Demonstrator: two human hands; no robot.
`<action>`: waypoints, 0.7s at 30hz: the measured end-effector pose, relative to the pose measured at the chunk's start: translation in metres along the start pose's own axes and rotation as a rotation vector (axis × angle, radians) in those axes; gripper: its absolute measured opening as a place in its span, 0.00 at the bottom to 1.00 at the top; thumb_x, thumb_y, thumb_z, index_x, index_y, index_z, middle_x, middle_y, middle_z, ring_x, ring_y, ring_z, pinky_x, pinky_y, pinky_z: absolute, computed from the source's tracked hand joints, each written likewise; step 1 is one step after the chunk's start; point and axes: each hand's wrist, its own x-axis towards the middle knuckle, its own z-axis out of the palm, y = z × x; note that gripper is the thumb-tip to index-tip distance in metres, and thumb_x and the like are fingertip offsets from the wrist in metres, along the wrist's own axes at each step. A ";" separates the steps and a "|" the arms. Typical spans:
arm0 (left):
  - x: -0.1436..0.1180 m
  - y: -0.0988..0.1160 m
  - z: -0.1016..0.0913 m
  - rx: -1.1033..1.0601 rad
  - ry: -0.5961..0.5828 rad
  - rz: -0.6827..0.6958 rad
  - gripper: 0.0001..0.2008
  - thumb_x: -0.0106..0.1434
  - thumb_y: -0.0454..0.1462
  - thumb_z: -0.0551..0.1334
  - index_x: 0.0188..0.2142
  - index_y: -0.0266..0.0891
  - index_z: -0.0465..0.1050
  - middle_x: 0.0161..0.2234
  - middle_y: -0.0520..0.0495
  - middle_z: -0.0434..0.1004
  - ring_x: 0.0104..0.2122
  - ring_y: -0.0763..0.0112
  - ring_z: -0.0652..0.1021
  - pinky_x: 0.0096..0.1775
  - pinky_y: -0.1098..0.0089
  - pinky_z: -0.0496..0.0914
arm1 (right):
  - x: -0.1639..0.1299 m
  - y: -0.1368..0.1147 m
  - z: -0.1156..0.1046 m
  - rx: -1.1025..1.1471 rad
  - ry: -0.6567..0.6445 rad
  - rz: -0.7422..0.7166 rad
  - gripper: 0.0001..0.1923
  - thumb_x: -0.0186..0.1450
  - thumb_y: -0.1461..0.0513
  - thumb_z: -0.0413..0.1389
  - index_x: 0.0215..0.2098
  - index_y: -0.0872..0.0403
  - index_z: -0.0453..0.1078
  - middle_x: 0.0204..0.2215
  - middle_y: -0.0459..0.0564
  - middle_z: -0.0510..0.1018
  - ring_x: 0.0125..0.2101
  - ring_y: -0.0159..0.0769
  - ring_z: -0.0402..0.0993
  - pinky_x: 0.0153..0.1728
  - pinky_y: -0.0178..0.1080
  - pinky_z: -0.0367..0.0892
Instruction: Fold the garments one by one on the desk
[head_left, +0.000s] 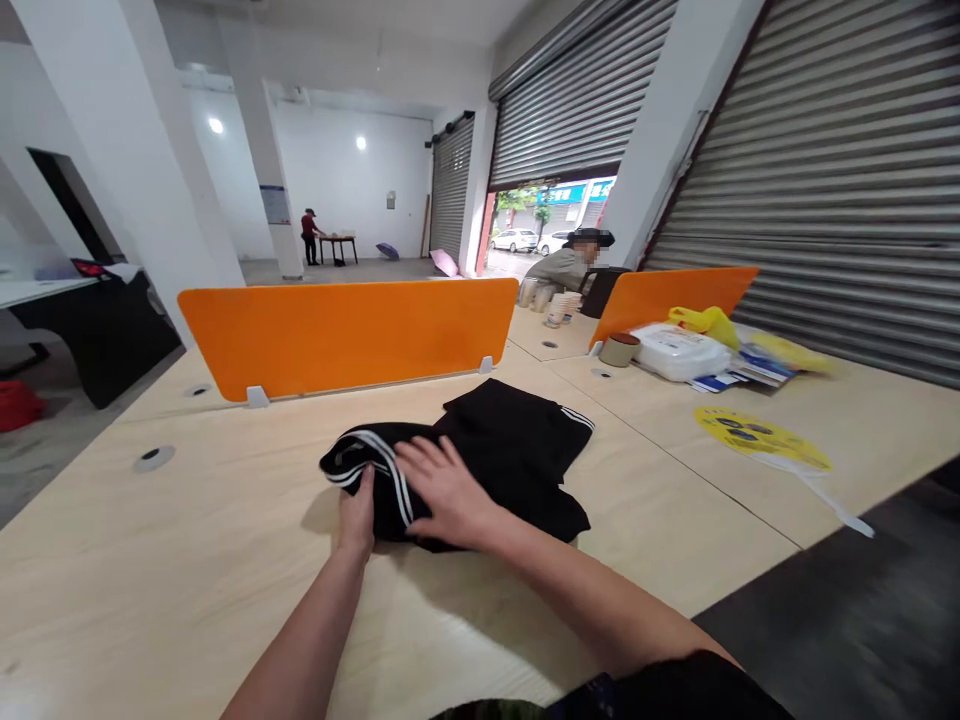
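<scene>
A black garment with white stripes (510, 440) lies bunched on the light wooden table (225, 600) in front of me; I cannot tell whether it is a top or trousers. At its left end, a striped opening gapes towards the left. My left hand (358, 515) grips the near edge of that opening, thumb up against the cloth, with its other fingers largely hidden. Spread across the fabric just right of the stripes is my right hand (454, 495), palm down, fingers apart. More white stripes show at the garment's far right edge.
Orange divider panels (352, 335) (675, 295) stand across the table. To the right are a yellow fan (757, 438), a white plastic container (679, 352), a round tin (619, 349) and paper cups (559, 308). One person (562, 265) leans over the far side; another stands far back.
</scene>
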 end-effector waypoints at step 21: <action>-0.037 0.010 -0.022 -0.674 -0.338 -0.011 0.20 0.49 0.43 0.71 0.40 0.35 0.77 0.38 0.41 0.82 0.39 0.58 0.80 0.45 0.61 0.73 | -0.147 0.019 -0.011 0.569 0.047 0.561 0.20 0.54 0.50 0.59 0.39 0.53 0.71 0.40 0.51 0.79 0.41 0.46 0.74 0.45 0.43 0.69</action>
